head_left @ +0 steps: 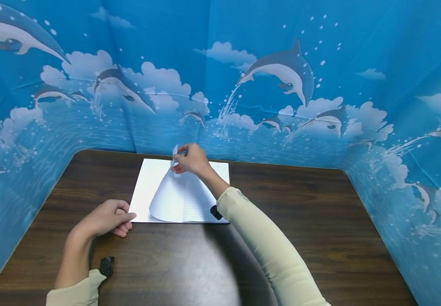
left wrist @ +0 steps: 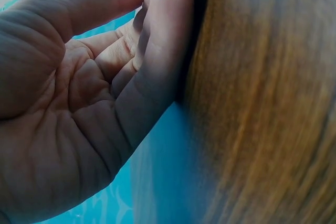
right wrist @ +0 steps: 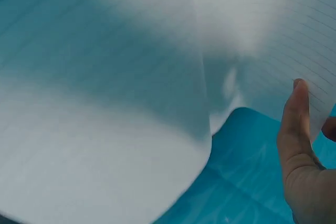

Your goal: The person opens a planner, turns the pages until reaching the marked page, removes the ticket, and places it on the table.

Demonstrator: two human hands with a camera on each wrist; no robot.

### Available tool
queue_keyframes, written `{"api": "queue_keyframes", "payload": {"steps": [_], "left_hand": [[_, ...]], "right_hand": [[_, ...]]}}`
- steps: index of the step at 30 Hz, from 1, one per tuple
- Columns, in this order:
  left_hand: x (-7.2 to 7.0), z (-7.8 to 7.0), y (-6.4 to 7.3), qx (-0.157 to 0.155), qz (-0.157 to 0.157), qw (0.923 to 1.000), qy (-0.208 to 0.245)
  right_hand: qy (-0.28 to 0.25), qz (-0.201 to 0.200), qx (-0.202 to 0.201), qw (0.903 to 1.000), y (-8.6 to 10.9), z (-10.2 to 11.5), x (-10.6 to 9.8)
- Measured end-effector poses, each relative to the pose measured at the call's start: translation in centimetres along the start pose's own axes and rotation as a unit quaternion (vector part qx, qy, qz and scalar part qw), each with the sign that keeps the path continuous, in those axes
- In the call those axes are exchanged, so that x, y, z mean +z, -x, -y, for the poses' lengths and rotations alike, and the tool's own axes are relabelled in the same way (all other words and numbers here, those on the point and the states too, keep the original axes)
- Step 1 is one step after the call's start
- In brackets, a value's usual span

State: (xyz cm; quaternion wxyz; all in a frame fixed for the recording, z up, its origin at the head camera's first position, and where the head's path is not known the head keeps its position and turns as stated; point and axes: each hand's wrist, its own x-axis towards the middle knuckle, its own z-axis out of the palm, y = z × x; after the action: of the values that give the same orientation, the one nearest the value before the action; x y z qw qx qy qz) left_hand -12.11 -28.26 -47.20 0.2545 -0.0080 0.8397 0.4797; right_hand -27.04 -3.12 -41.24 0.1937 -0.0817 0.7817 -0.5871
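An open notebook with lined white pages lies near the far edge of the table. My right hand pinches the upper part of one page between thumb and fingers, and that page stands lifted and curved over the spread. Close up in the right wrist view, the ruled page bends beside the right hand's thumb. My left hand holds the notebook's lower left corner, thumb on top and fingers curled. In the left wrist view the left hand hides the notebook.
The dark wood-grain table has rounded far corners. A blue curtain printed with dolphins and clouds surrounds it at the back and sides. A small black device sits at the left wrist, another black device at the right.
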Motion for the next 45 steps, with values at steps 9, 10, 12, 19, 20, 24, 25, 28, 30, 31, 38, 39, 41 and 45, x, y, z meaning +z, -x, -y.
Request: {"api": "queue_keyframes", "payload": {"steps": [9,10,12,19,20,24,25,28,30,31,38,39,41,45], "left_hand": [[0.0,0.3,-0.1,-0.008,0.005,0.9997,0.025],[0.0,0.3,-0.1,-0.010,0.006,0.9995,0.030],[0.1,0.1,-0.1,-0.013,0.006,0.9990,0.043],[0.0,-0.5,0.0,-0.013,0.007,0.9983,0.056],[0.0,-0.5,0.0,-0.015,0.007,0.9984,0.054],[0.0,-0.7,-0.1,-0.021,0.008,0.9984,0.052],[0.0,-0.6,-0.1,-0.022,0.009,0.9984,0.052],[-0.1,-0.5,-0.2,-0.023,0.010,0.9983,0.052],[-0.1,-0.3,-0.2,-0.023,0.010,0.9983,0.052],[-0.1,-0.3,-0.2,-0.023,0.010,0.9983,0.053],[-0.1,0.1,-0.2,-0.020,0.008,0.9985,0.051],[-0.1,0.1,-0.2,-0.020,0.008,0.9985,0.050],[-0.1,0.1,-0.3,-0.021,0.006,0.9982,0.055],[-0.1,-0.1,-0.4,-0.020,0.004,0.9979,0.061]], "right_hand": [[0.045,-0.020,-0.003,0.9988,-0.9,-1.3,3.3],[0.055,-0.023,-0.005,0.9982,-1.0,-1.4,3.7],[0.075,-0.031,-0.007,0.9967,-1.2,-1.5,4.5],[0.160,-0.065,-0.014,0.9849,-1.7,-1.9,6.4],[0.171,-0.070,-0.014,0.9826,-1.8,-1.9,6.6],[0.202,-0.091,-0.002,0.9752,-2.0,-2.0,7.4],[0.206,-0.096,0.001,0.9738,-2.1,-2.0,7.6],[0.217,-0.104,0.005,0.9706,-2.2,-2.3,8.3],[0.228,-0.105,0.003,0.9680,-2.4,-2.5,8.7],[0.233,-0.104,0.001,0.9670,-2.4,-2.6,8.8],[0.301,-0.068,-0.004,0.9511,-2.3,-2.7,9.1],[0.321,-0.059,-0.006,0.9452,-2.3,-2.7,9.0],[0.356,-0.040,-0.011,0.9336,-2.3,-2.7,8.8],[0.395,-0.012,-0.017,0.9184,-2.6,-2.5,8.3]]}}
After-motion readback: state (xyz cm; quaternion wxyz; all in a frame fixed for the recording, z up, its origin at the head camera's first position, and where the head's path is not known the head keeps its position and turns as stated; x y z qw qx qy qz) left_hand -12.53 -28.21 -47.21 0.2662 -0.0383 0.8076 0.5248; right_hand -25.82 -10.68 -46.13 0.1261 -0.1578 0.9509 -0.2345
